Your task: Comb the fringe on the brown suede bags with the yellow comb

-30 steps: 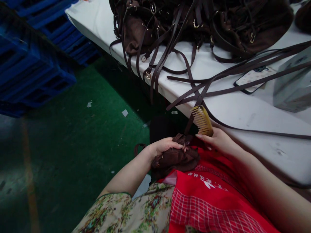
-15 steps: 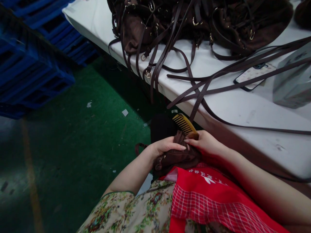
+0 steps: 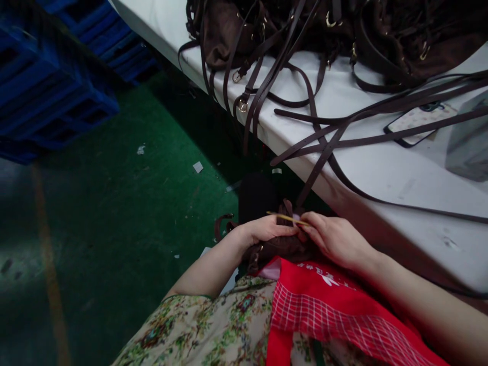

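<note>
A brown bag (image 3: pixel 284 247) with a small metal fitting rests on my lap against the red apron (image 3: pixel 316 284). My left hand (image 3: pixel 269 229) is closed on the bag's upper part, thumb laid across it. My right hand (image 3: pixel 330 234) pinches the end of a yellow comb (image 3: pixel 284 217), which is turned edge-on and lies across the bag's gathered top, close to my left thumb. The comb's teeth cannot be made out at this angle. A brown strap loop (image 3: pixel 223 223) sticks out on the left, beyond my left wrist.
On the white table (image 3: pixel 381 168) lie several brown bags (image 3: pixel 224 38) with buckles, and long straps (image 3: pixel 343 122) hang over its edge. A phone (image 3: pixel 419 122) and a grey translucent object (image 3: pixel 468 142) are at right. Blue pallets (image 3: pixel 49 86) stand left on the green floor (image 3: pixel 152 203).
The comb has turned from showing its broad face with teeth to edge-on, and now lies lower across the bag. My right hand has rolled over, its back now facing up.
</note>
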`<state>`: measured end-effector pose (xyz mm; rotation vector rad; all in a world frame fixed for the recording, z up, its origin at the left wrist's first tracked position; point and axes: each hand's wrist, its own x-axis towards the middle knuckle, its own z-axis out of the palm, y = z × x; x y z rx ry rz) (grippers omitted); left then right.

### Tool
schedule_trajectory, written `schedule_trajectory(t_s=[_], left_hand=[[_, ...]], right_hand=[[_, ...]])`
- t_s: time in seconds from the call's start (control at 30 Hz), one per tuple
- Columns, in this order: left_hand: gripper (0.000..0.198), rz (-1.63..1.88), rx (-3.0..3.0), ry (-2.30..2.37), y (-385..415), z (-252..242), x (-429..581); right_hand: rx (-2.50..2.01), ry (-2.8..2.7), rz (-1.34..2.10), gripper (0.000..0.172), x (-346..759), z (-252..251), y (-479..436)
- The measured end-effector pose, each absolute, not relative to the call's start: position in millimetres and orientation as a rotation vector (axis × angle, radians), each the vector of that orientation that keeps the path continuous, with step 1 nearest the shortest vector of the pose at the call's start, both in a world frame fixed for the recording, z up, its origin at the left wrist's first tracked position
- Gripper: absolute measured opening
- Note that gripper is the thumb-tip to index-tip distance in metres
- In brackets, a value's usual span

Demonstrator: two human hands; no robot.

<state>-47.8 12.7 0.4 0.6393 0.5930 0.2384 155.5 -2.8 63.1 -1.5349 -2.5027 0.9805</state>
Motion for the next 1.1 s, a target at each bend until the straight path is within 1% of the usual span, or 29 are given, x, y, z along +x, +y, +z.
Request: schedule_trajectory(t_s=[0.07, 0.13, 0.23, 0.33, 0.5, 0.67, 0.83, 0.97, 1.1], left_hand=[[0.036, 0.252, 0.646, 0.592, 9, 0, -49], [0.034, 0.242, 0.685, 0.528, 6, 2, -49], [0.033, 0.248, 0.707, 0.402, 0, 8, -47], [0.039, 0.305, 0.671, 0.415, -9, 13, -44], [0.05, 0.396, 0.898, 0.509, -14, 13, -41], [0.06, 0.34, 1.121, 0.554, -12, 4, -45], [0.067, 0.23, 1.322, 0.58, -11, -2, -49], [0.062, 0.136, 1.409, 0.607, -10, 0, -45], [0.042, 0.14, 1.521, 0.535, -15, 4, -41]], right_hand=[[-1.454, -2.714, 0.914, 0.027, 157, 61, -11], [-1.452, -2.81, 0.854, 0.026, 156, 55, -12], [-1.475, -2.839, 0.906, 0.026, 152, 47, -6], [-1.526, -2.839, 0.934, 0.027, 147, 42, 0], [-1.606, -2.869, 0.896, 0.018, 136, 32, 3], [-1.753, -2.863, 0.915, 0.023, 130, 19, 7], [-1.83, -2.789, 1.024, 0.029, 126, 11, 2], [-1.945, -2.715, 1.091, 0.032, 126, -2, -2], [-2.096, -2.624, 1.135, 0.034, 144, -24, 2]])
